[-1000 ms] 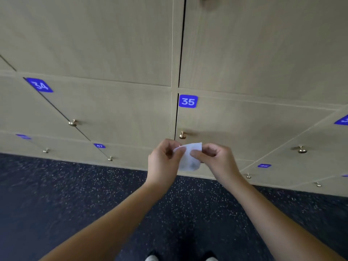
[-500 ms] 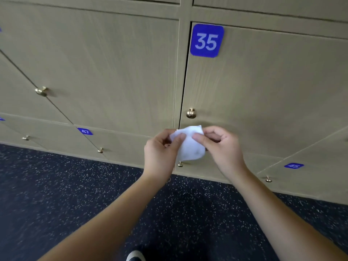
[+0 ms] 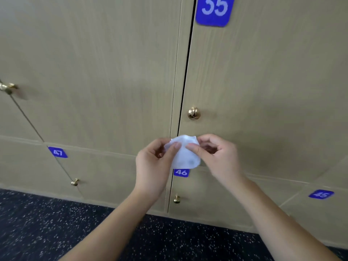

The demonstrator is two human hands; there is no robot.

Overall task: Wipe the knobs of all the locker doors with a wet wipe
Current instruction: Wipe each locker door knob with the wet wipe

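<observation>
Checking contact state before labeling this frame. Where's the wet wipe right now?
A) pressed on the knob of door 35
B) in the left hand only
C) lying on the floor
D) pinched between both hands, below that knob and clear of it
D: the left hand and right hand both pinch the wet wipe, which sits below the brass knob of door 35 with bare door showing between them.

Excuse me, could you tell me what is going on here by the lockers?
A person stands facing beige wooden locker doors and pinches a crumpled white wet wipe between both hands, left hand and right hand. The wipe is held just below the round brass knob of door 35 and is not touching it. The brass knob of door 46 below is also untouched right now.
</observation>
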